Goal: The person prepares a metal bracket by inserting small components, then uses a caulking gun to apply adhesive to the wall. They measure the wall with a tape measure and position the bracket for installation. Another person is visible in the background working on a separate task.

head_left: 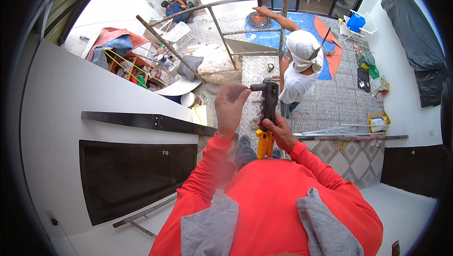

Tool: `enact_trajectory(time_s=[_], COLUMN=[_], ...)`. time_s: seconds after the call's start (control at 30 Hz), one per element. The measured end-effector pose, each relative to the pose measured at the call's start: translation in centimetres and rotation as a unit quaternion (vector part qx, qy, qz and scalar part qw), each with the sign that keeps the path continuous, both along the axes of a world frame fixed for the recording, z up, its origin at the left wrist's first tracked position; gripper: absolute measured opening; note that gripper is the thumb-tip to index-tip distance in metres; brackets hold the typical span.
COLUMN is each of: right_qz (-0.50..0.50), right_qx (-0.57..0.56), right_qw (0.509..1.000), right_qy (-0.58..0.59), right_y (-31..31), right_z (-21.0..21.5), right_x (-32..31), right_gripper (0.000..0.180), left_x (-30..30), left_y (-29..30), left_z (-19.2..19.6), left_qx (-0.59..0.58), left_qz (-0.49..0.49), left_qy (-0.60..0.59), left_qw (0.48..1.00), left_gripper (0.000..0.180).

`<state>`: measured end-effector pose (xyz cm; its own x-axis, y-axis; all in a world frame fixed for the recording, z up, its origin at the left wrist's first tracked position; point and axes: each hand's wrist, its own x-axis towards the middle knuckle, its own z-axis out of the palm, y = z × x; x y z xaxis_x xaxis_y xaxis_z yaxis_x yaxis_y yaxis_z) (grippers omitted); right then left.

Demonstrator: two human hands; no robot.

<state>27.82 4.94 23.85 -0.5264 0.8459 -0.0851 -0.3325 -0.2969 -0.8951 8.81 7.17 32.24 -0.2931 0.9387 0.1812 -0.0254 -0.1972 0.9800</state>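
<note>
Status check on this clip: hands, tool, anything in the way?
Right hand gripping rivet gun. Left hand pinching at its nose. Scaffold pole and co-worker below, clear of hands.

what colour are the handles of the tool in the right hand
Yellow-orange handles on a black hand riveter, clearest in the head view.

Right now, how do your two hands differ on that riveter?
The right hand wraps the riveter low, above its yellow handles, carrying it upright. The left hand sits higher, its fingers pinched at the black nose tip. Both wear red sleeves.
</note>
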Motion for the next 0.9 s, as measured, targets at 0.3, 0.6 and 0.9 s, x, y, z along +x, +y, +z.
enact_trajectory(time_s=[0.3, 0.6, 0.9], right_qz=[-0.008, -0.013, -0.019], right_qx=[0.010, 0.029, 0.012], right_qw=[1.000, 0.999, 0.999], right_qy=[-0.014, -0.019, -0.022], right_y=[0.2, 0.4, 0.5], right_z=[0.0, -0.1, -0.8], right_x=[0.4, 0.7, 0.7], right_gripper=[0.037, 0.034, 0.036], left_x=[0.2, -0.6, 0.3], left_y=[-0.1, 0.2, 0.0], left_z=[0.4, 1.2, 2.1], left_qx=[0.021, -0.051, -0.021], left_qz=[-0.034, -0.042, -0.010], left_qy=[0.001, 0.068, 0.125], left_qw=[0.999, 0.995, 0.992], left_gripper=[0.020, 0.018, 0.013])
